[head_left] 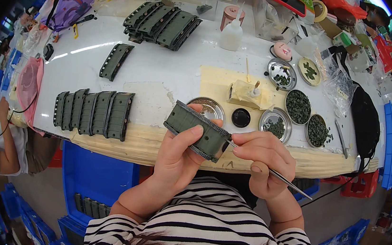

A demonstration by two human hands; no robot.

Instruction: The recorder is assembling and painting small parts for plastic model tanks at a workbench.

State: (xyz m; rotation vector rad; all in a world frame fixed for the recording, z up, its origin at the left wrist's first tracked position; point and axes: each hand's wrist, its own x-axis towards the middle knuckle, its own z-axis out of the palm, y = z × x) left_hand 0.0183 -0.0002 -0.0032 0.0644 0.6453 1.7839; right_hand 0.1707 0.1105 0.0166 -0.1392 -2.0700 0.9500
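My left hand (175,156) grips a dark green, slightly curved rectangular piece (184,120) with ridged edges, thumb lying across its face. In my right hand (270,168) is a pair of tweezers (290,184), its tip against the right end of that piece; whether the tip pinches anything is too small to tell. Both hands are above the table's front edge. Just beyond them are a metal dish (219,109), partly covered by my left fingers, a round black container (241,117) and a tape-wrapped block (239,94) with a stick in it.
Small green parts fill several round dishes, including a tin (286,103) and a metal bowl (288,134). Similar curved pieces stand in a row (94,113), lie singly (115,61) and form a stack (163,26). A white squeeze bottle (231,36) stands behind. Another person (5,145) sits left.
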